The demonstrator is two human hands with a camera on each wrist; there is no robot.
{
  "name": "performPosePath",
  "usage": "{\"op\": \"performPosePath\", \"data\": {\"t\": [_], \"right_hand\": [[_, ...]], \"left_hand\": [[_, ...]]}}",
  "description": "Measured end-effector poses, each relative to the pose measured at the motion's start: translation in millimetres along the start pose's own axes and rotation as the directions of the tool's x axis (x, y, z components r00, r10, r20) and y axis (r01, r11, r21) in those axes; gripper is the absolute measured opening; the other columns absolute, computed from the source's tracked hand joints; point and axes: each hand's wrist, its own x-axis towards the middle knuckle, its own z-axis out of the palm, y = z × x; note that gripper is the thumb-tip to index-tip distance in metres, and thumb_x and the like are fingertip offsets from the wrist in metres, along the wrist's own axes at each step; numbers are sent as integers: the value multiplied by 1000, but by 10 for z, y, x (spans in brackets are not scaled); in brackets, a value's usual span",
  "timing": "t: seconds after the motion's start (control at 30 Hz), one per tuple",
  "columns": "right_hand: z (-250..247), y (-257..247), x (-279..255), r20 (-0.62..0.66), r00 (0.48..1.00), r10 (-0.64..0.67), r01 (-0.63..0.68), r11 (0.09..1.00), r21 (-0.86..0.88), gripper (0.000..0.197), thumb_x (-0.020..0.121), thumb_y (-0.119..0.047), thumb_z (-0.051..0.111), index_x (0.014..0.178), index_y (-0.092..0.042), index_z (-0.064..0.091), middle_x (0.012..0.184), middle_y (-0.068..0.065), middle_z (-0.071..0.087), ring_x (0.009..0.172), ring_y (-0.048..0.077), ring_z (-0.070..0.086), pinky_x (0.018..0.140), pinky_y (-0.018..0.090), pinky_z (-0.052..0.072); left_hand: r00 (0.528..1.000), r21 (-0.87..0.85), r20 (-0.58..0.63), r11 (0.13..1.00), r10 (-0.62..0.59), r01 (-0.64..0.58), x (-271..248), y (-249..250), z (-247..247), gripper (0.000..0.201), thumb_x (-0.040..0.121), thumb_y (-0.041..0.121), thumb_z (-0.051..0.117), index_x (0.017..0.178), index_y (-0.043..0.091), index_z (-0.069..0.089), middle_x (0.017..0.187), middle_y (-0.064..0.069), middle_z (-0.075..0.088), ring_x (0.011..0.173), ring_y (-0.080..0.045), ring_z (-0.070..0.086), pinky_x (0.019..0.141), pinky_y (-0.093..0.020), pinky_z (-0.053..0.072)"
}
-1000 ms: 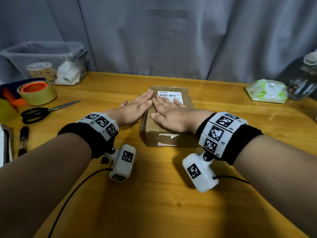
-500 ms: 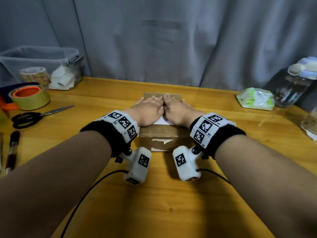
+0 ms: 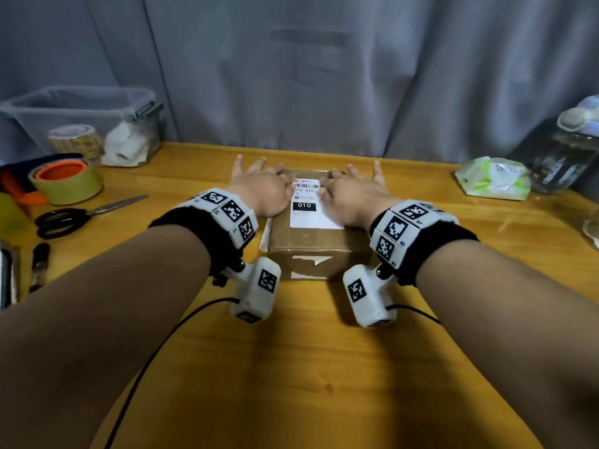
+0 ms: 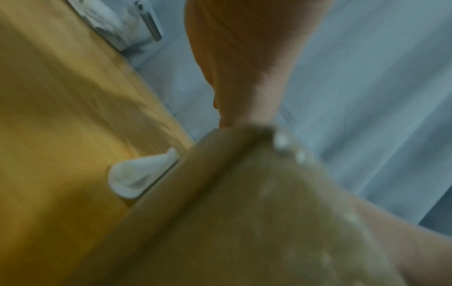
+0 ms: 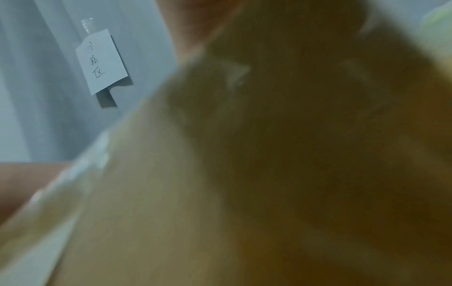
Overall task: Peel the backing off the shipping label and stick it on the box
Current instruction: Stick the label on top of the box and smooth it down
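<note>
With both hands [image 3: 304, 192] spread flat beside the label [image 3: 311, 205] at frame centre, unpressed edges may be left lifting.

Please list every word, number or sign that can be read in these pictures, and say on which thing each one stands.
"010": white digits in a black bar on the shipping label, which lies on top of the box.
Barcode and small print at the label's far end: too blurred to read.
Paper note on the grey curtain: handwritten characters, not clearly readable.
Wrist bands: square black-and-white markers; tiny codes unreadable.
Wipes packet: print blurred.
</note>
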Motion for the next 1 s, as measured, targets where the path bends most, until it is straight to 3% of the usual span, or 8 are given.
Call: {"op": "performPosePath", "data": {"t": [0.13,0.27,0.33,0.5,0.77,0.9,1.0], "right_hand": [[-231,145,54,4,1000,7,-7,997,-79,56,98,-45,13,142,-22,38,158,3,22,148,23,11,113,58,-13],[-186,31,114,68,985,-156,140,970,196,54,101,-40,20,150,-18,15,161,4,7,149,22,2,116,54,-4],[-51,70,106,110,977,-183,155,962,224,58,100,-42,19,150,-17,5,161,3,-1,148,21,-4,118,53,-3],[2,236,9,166,962,-219,179,958,226,69,94,-55,25,150,-24,1,160,-4,-8,148,19,-9,116,57,-6],[-17,240,-233,230,957,-175,116,961,251,78,86,-65,32,149,-33,-2,159,-11,-11,148,24,-11,113,60,-11],[-98,234,-363,256,958,-128,101,988,118,79,85,-69,31,149,-33,3,160,-12,-4,148,24,-8,112,62,-15],[-183,130,-366,169,972,-161,149,985,83,66,93,-59,22,149,-25,14,161,-8,6,148,19,-6,111,61,-19]], "left_hand": [[999,6,-7,999,48,-48,33,33,-80,55,97,47,10,148,30,20,160,8,3,148,-22,-2,115,-54,-9],[978,-228,-4,952,210,-206,61,144,15,53,99,42,22,149,25,16,160,3,6,148,-19,1,117,-47,-3],[977,-234,18,951,212,-202,65,81,58,58,97,47,24,150,26,12,160,5,4,148,-17,-1,117,-48,-4],[966,-143,140,970,216,-196,-5,-41,24,80,86,66,28,150,29,-1,159,12,-8,147,-13,-11,116,-55,-10],[958,-92,234,984,168,-150,-243,-43,-22,91,81,71,31,149,29,-12,158,11,-18,147,-18,-13,115,-58,-8],[960,-59,241,989,143,-133,-368,-67,-40,90,81,73,28,150,28,-8,158,11,-15,147,-18,-13,115,-58,-9],[983,-151,131,982,130,-110,-419,47,-51,72,90,65,18,150,28,6,159,13,-5,147,-13,-12,115,-55,-13]]}}
